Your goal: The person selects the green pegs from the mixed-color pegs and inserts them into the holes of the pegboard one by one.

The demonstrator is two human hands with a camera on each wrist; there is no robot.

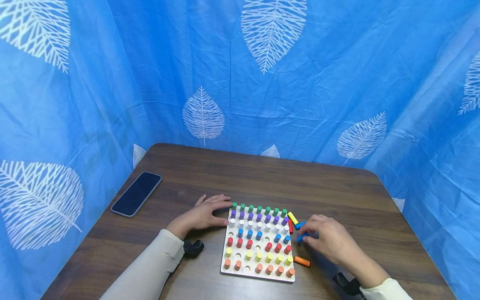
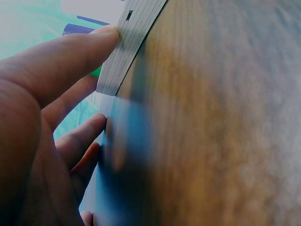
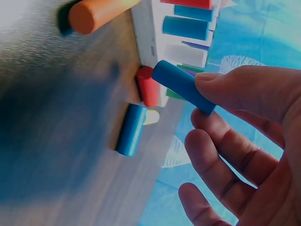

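Observation:
A pale wooden pegboard (image 1: 258, 278) lies on the table, with rows of green, purple, white, blue, red, yellow and orange pegs. Several of its holes are bare. My left hand (image 1: 206, 213) touches the board's far left corner; its thumb (image 2: 101, 42) lies against the side edge and the fingers are fairly straight. Right of the board, my right hand (image 1: 330, 237) pinches a blue peg (image 3: 181, 84) between thumb and index finger, tilted above the table. Close by lie another blue peg (image 3: 131, 129), a red peg (image 3: 148, 86) and a yellow peg (image 1: 292, 217).
An orange peg (image 1: 301, 261) lies loose by the board's near right side. At the table's left edge is a dark-screened phone (image 1: 136, 194). Blue curtains (image 1: 232, 83) with white leaf prints surround the brown wooden table (image 1: 210, 166). Each wrist wears a black strap device.

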